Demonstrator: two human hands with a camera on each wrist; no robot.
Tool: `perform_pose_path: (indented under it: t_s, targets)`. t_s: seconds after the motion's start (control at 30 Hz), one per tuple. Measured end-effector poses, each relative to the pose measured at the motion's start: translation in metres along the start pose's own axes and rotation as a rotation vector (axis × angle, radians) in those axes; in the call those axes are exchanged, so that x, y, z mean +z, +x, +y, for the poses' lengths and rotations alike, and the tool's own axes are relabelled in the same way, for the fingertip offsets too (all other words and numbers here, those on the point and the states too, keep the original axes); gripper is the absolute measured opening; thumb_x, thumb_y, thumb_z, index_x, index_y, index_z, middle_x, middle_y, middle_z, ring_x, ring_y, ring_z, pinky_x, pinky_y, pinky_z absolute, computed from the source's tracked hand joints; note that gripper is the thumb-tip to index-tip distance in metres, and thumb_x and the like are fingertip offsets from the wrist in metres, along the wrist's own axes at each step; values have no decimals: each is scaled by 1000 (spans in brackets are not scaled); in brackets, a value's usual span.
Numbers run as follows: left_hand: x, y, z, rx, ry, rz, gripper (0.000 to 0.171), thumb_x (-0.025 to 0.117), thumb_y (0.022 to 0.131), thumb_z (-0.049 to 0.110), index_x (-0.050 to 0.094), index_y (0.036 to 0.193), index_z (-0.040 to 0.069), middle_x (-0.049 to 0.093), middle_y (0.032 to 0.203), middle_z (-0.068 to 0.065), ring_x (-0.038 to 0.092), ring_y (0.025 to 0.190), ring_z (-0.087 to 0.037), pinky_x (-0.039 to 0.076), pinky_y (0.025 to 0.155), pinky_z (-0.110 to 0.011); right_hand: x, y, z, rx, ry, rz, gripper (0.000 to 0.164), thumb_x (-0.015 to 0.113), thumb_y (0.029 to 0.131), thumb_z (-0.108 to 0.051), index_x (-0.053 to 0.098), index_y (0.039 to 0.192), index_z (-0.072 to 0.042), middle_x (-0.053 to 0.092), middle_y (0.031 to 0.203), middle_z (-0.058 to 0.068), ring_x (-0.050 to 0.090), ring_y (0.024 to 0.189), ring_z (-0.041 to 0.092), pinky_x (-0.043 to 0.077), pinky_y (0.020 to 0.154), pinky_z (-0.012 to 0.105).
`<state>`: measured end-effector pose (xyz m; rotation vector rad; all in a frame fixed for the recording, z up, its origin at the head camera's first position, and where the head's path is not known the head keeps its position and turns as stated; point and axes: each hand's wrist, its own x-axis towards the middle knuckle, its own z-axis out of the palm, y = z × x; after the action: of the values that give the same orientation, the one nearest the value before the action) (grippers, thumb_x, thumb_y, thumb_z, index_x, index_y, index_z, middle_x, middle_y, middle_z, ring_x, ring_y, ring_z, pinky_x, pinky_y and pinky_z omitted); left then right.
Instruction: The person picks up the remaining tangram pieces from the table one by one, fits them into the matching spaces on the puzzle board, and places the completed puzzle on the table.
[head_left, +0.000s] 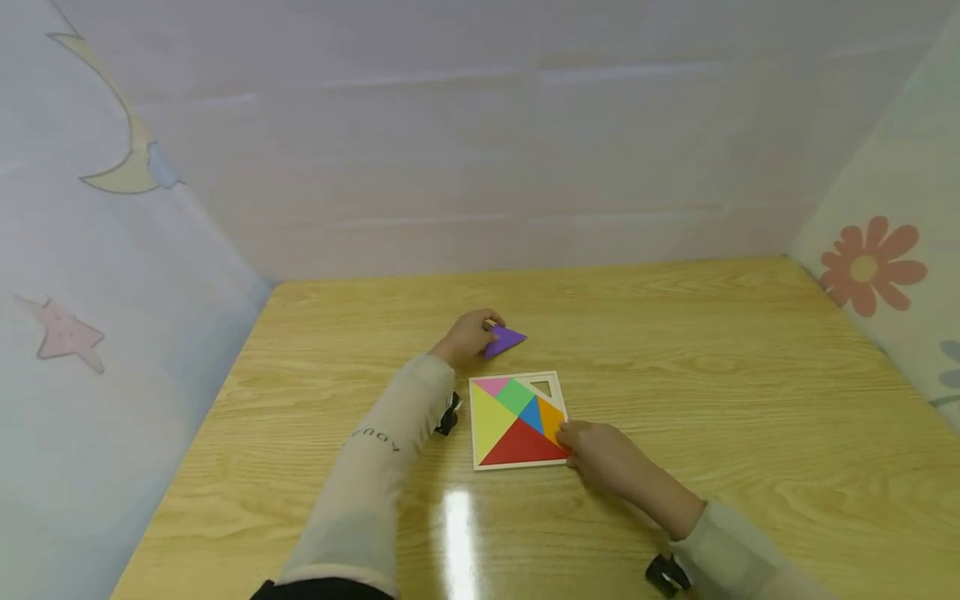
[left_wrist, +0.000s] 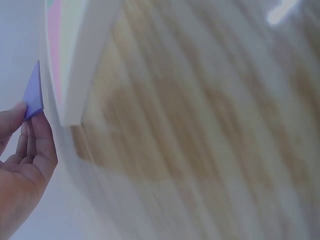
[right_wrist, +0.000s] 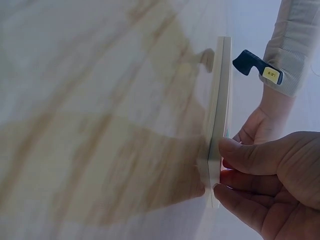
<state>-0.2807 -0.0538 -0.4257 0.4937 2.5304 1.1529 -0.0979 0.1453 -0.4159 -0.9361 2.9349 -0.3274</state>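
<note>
A purple triangular tangram piece (head_left: 506,340) is pinched between the thumb and fingers of my left hand (head_left: 467,335), just beyond the far left corner of a square tangram tray (head_left: 517,467). The left wrist view shows the purple piece (left_wrist: 34,96) at the fingertips. Inside the tray lie yellow, red, green, blue, orange and pink pieces. A small triangular gap (head_left: 542,387) shows at its far right corner. My right hand (head_left: 603,454) grips the tray's near right edge. In the right wrist view, the thumb and fingers of that hand (right_wrist: 260,175) are at the tray's side (right_wrist: 218,125).
The wooden table (head_left: 675,358) lies under the tray, with a glare streak in front of it. A pale backdrop (head_left: 487,167) stands behind the table, and printed panels flank it on both sides. Each wrist carries a small black device (head_left: 448,415).
</note>
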Motion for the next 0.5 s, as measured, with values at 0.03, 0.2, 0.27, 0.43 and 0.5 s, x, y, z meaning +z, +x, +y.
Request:
perform_pose_path:
  t_s: [0.03, 0.2, 0.27, 0.43, 0.5]
  targets:
    - [1, 0, 2, 1, -1, -6, 21, 51, 86, 5, 54, 106, 9, 53, 104, -10, 50, 92, -18, 45, 69, -24, 0, 0, 0, 2, 1, 0, 14, 68, 71, -6, 59, 82, -4, 62, 94, 11, 57, 93, 26, 46, 76, 39]
    - [3, -2, 11, 19, -42, -37, 19, 55, 84, 7, 54, 103, 8, 56, 95, -7, 53, 86, -16, 46, 66, -22, -1, -1, 0, 1, 8, 5, 14, 68, 71, -6, 59, 81, -4, 62, 94, 11, 56, 93, 27, 46, 77, 39]
    - [4, -3, 14, 36, -52, -63, 18, 54, 84, 6, 55, 102, 8, 56, 93, -6, 53, 84, -15, 46, 66, -22, -1, -1, 0, -7, 11, 10, 14, 68, 71, -5, 58, 80, -4, 61, 94, 11, 56, 93, 27, 46, 76, 39]
    - [9, -6, 18, 85, -71, -138, 19, 52, 86, 5, 56, 103, 10, 55, 90, -5, 52, 82, -15, 45, 66, -22, -1, -1, -1, -7, 22, 2, 14, 67, 72, -5, 60, 83, -3, 61, 97, 13, 56, 94, 28, 45, 78, 40]
    - [11, -7, 18, 98, -84, -164, 19, 51, 86, 6, 56, 104, 10, 56, 89, -5, 52, 81, -16, 45, 67, -23, 0, -1, -1, -2, 24, -4, 16, 67, 72, -5, 61, 86, -2, 61, 98, 14, 55, 95, 28, 45, 78, 40]
